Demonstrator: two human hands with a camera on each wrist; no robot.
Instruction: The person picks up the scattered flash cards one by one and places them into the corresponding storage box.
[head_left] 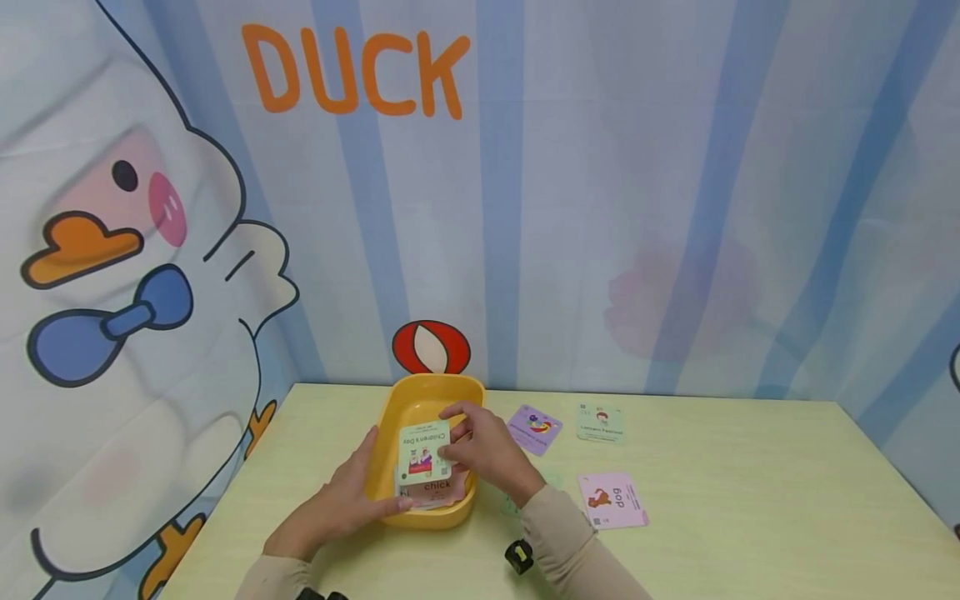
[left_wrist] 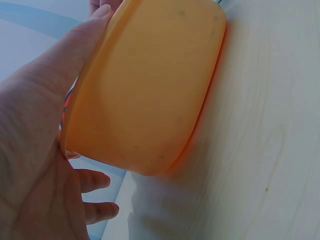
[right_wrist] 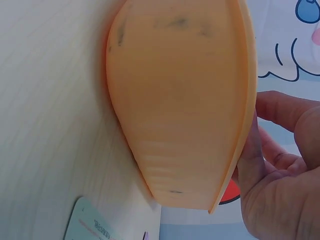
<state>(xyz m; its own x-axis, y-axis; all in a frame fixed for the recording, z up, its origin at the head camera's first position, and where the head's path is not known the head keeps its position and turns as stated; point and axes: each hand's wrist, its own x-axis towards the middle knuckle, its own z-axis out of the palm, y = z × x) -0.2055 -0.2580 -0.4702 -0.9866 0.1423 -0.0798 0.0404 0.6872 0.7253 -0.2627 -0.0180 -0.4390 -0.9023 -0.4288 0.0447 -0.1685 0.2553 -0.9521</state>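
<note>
A yellow plastic tray [head_left: 435, 522] stands on the table with several picture cards in it. My left hand [head_left: 341, 504] holds the tray's left side and near corner, its thumb over the near rim; the left wrist view shows the tray's outer wall [left_wrist: 150, 90] beside this hand. With its thumb and fingers, my right hand [head_left: 487, 442] pinches the right edge of a green "Children's Day" card [head_left: 424, 450] above the tray. Beneath it, a pink "chick" card [head_left: 442, 490] shows in part. In the right wrist view, the tray wall hides the cards.
Right of the tray lie a purple card [head_left: 534, 428], a green "Lantern Festival" card [head_left: 600, 423] and a pink "dog" card [head_left: 612, 500]. My right forearm partly covers another green card [head_left: 512, 505]. A duck-print curtain [head_left: 570, 208] hangs behind the table.
</note>
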